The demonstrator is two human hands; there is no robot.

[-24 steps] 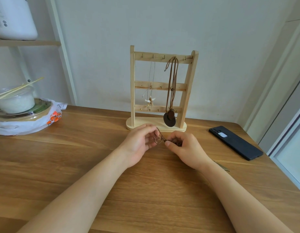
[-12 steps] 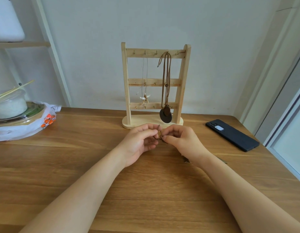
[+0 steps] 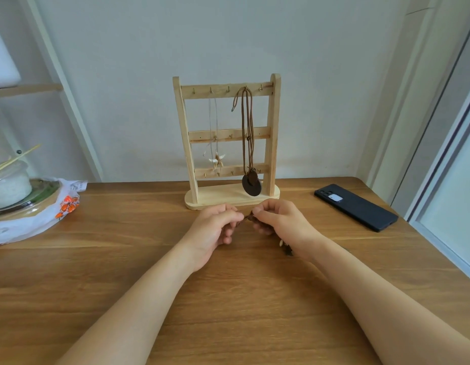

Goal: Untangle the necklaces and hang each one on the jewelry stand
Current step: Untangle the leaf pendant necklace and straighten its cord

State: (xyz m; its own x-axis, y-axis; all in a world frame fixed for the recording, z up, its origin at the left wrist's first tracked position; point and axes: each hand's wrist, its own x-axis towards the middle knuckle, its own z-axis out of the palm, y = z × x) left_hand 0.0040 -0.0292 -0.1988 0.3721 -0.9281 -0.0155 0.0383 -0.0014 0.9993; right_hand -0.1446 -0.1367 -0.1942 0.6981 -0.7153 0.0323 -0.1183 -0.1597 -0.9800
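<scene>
A wooden jewelry stand (image 3: 273,133) with three hook bars stands at the back middle of the table. A thin pale necklace with a star pendant (image 3: 217,159) hangs from its top bar. To its right hangs a brown cord necklace with a dark round pendant (image 3: 251,184). Just in front of the stand's base, my left hand (image 3: 215,229) and my right hand (image 3: 278,222) pinch a thin brown cord necklace (image 3: 247,217) between their fingertips. Its beaded end (image 3: 287,248) shows under my right wrist; most of it is hidden by my hands.
A black phone (image 3: 356,206) lies on the wooden table (image 3: 123,259) at the right, near the edge by a window frame. At the left sit a white plastic bag (image 3: 44,214) with food containers and chopsticks, beside a white shelf post.
My hands have drawn closer together on the cord, and the loop seen between them a second ago is now hidden. The view has tilted up and shifted slightly.
</scene>
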